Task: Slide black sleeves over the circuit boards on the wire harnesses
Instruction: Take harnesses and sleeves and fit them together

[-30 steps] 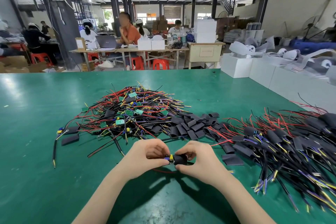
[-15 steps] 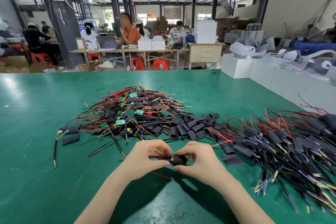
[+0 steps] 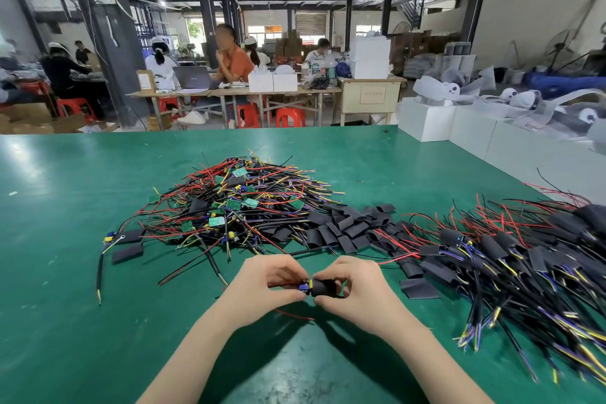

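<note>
Just above the green table (image 3: pixel 82 321), both hands meet over one wire harness. My left hand (image 3: pixel 262 284) pinches the harness (image 3: pixel 304 285) at its blue and yellow end, red wire trailing below. My right hand (image 3: pixel 352 289) grips a black sleeve (image 3: pixel 323 287) that covers most of the circuit board; the board itself is hidden. A heap of bare harnesses with green boards (image 3: pixel 236 207) lies behind the hands. Loose black sleeves (image 3: pixel 347 226) are piled to its right. Sleeved harnesses (image 3: pixel 511 259) spread over the right side.
Two stray flat sleeves (image 3: pixel 128 252) and a long black wire (image 3: pixel 99 269) lie at the left. Another flat sleeve (image 3: pixel 419 289) rests right of my hands. White boxes (image 3: pixel 426 121) line the table's far right edge. People work at tables beyond.
The sleeve has slid further left over the board, so less of the blue and yellow end shows. Both hands stay in nearly the same place.
</note>
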`<state>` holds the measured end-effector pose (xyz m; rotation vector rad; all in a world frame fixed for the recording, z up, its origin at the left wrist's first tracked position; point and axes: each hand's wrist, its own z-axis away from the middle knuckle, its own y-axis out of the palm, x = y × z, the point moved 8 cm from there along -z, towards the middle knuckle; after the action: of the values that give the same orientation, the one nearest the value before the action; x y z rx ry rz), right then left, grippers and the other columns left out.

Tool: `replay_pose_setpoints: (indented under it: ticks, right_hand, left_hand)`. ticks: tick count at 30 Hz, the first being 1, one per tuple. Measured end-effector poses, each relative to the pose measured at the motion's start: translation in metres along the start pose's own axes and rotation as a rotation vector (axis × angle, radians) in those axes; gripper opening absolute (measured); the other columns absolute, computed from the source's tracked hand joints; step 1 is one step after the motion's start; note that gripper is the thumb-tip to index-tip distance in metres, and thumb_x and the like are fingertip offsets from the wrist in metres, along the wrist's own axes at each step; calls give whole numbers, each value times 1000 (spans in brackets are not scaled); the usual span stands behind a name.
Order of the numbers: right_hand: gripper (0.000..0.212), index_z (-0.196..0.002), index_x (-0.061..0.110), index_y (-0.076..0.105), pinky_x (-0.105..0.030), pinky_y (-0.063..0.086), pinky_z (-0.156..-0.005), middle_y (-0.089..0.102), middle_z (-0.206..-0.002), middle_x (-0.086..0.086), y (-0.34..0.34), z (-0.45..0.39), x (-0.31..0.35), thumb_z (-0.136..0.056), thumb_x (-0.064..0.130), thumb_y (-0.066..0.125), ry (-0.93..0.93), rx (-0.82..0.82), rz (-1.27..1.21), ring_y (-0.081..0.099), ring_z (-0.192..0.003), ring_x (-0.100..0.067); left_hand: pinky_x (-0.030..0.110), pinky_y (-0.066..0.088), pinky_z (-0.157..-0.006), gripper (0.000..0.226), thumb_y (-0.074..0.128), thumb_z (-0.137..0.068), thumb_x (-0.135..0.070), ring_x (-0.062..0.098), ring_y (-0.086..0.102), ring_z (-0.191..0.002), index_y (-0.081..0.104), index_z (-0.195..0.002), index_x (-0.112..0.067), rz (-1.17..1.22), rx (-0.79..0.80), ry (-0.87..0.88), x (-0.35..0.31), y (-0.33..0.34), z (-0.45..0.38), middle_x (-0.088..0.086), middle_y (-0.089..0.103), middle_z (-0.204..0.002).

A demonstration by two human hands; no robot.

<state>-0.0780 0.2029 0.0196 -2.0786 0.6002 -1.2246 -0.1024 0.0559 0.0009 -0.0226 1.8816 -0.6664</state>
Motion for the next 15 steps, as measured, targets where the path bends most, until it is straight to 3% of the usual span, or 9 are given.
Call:
replay_pose_setpoints:
  ticks: [7,12,15]
  right_hand:
    - [24,-90,26,75,-33,46,-66,65,-76,0,0,0,-1,-66,29,71,21,-20,13,56,-70,-12]
    - [30,-96,29,76,-11,36,-64,66,-79,11,-3,-1,-2,-66,34,79,38,-34,-1,53,-70,1]
    - [41,-104,30,73,-18,44,-75,72,-90,12,-11,0,-10,-67,47,78,87,-53,86,60,-77,0]
  left_hand:
    - [23,56,-83,23,77,-71,4,10,71,-83,73,-86,-13,-21,-79,87,-6,7,0,-8,72,-87]
    - [24,55,-87,27,77,-74,1,13,72,-91,74,-91,-20,36,-38,17,1,2,-1,-3,75,-93]
    - [17,52,-84,32,78,-75,-7,10,70,-94,73,-94,-32,12,-39,-12,2,-5,-1,-7,74,-97]
